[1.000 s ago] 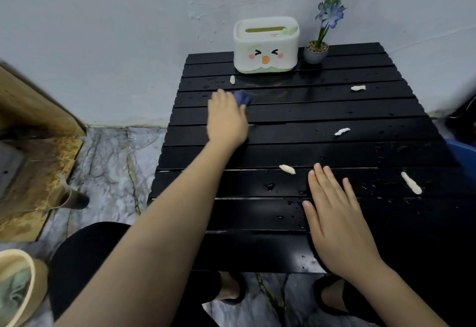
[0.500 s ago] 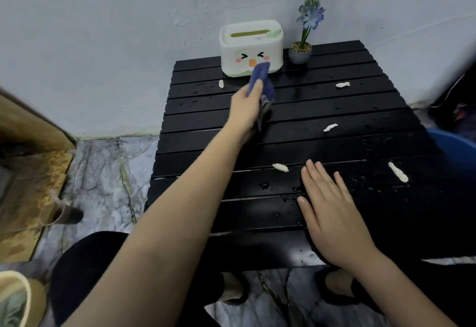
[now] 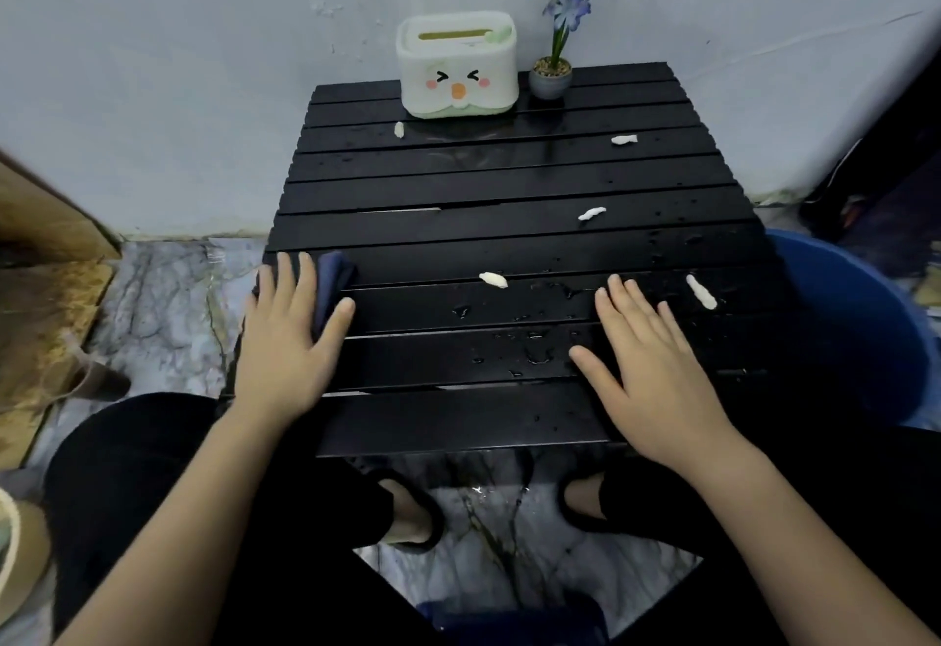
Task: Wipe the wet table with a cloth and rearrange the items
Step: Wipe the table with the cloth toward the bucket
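A black slatted table [image 3: 509,187] stands against the wall, wet with droplets near its front. My left hand [image 3: 287,340] presses flat on a dark blue cloth [image 3: 333,278] at the table's left edge, fingers spread over it. My right hand [image 3: 646,360] lies flat and empty on the front right slats. Several white scraps lie about: one [image 3: 493,280] between my hands, one [image 3: 701,291] right of my right hand, one [image 3: 591,213] mid-table. A white tissue box with a face [image 3: 457,66] and a small potted blue flower [image 3: 551,77] stand at the back.
A blue tub [image 3: 855,319] sits on the floor right of the table. Wooden boards [image 3: 40,299] lie on the floor at left. Two more white scraps lie near the back, one [image 3: 399,129] by the tissue box and one [image 3: 624,139] at right. My feet in slippers are under the table front.
My left hand has pulled the cloth from the back middle of the table down to the front left edge. The right hand has stayed flat in place.
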